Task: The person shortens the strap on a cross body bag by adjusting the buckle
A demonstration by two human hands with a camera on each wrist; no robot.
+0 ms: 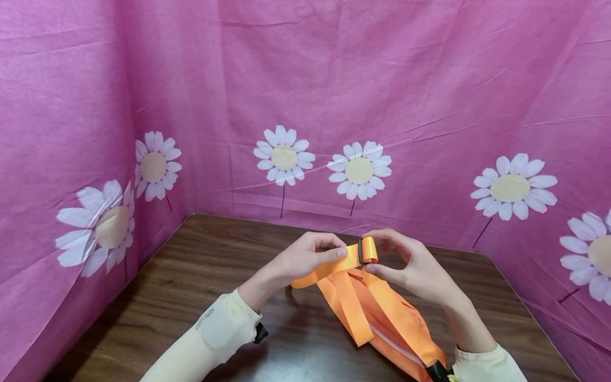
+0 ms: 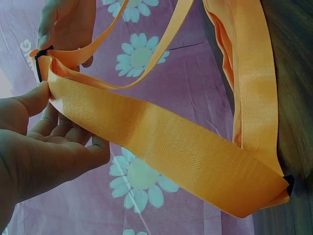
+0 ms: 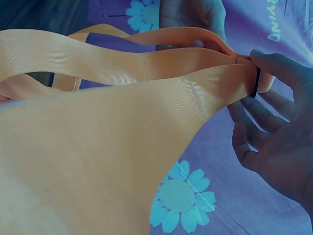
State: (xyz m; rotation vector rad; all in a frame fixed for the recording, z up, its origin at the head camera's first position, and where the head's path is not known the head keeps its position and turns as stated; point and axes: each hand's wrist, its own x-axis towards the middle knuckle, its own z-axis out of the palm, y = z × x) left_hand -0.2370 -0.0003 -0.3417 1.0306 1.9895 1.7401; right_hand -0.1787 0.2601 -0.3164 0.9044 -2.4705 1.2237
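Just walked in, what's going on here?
Someone is handling an orange strap at its black buckle. The left hand pinches the strap on one side; the right hand holds the short loop sticking out on the other. An orange bag lies on the brown table.

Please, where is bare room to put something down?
The table is bare between the left sleeve and pink curtain, and between the right sleeve and the curtain. Crowded: orange straps between the left hand and right hand, the bag below.
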